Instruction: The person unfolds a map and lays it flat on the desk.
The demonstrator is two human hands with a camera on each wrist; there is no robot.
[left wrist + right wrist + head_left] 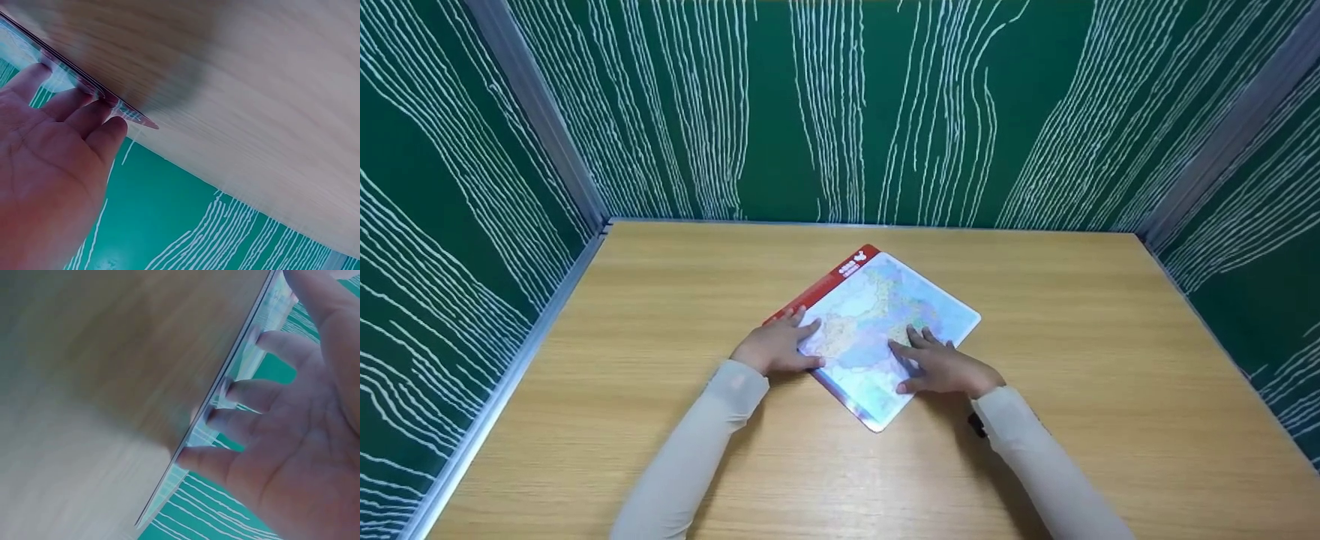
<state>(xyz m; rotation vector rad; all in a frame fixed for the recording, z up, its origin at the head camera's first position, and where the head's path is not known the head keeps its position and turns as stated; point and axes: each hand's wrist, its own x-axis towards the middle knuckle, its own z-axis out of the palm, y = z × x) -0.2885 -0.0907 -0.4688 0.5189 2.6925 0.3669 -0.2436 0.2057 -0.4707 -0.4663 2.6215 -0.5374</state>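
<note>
A flat laminated map sheet (885, 315) with a red strip along its far-left edge lies at an angle in the middle of the wooden table (660, 300). My left hand (778, 346) rests flat on the sheet's left edge, fingers straight. My right hand (941, 365) lies palm-down on the map's near-right part, fingers spread. In the left wrist view the left fingers (84, 112) press against the sheet's thin edge (121, 107). In the right wrist view the right fingertips (236, 391) touch the sheet's surface along its edge (225, 382).
Green panels with white wavy lines (840, 105) wall in the table at the back and both sides, with metal corner strips (536, 112). Bare wood surrounds the sheet on all sides.
</note>
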